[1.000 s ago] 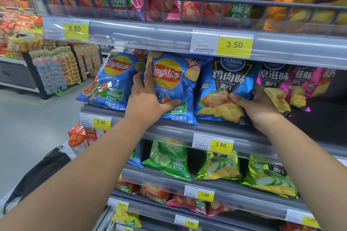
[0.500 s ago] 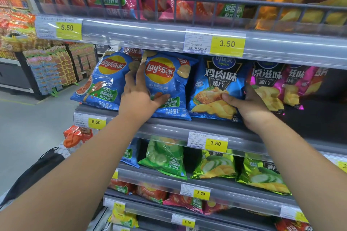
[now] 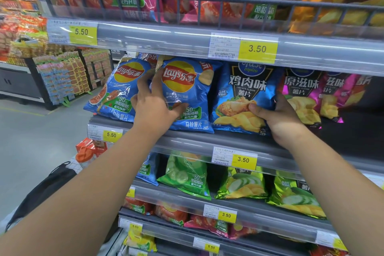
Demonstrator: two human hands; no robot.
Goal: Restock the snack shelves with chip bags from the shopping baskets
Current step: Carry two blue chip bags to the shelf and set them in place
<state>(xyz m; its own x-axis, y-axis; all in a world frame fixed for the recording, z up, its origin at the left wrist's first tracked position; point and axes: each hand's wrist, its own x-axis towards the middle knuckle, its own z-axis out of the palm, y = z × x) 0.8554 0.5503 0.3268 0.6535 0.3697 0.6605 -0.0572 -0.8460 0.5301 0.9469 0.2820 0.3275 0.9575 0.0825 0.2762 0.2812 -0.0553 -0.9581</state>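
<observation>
Left hand (image 3: 152, 108) pinches the blue Lay's bag (image 3: 186, 93) upright while right hand (image 3: 278, 118) grips the chicken-flavour bag (image 3: 245, 93) to face the row

Single wide-angle view, worn on the head. The snack shelves (image 3: 187, 143) are faced forward and slightly down, from close by: the left hand (image 3: 153, 108) gripping the Lay's bag (image 3: 187, 93) and the right hand (image 3: 284, 122) gripping the chicken-flavour bag (image 3: 245, 97) are seen mid-frame. The upper shelf (image 3: 187, 35) is cut at the top edge; aisle floor (image 3: 31, 141) is caught at left.
</observation>
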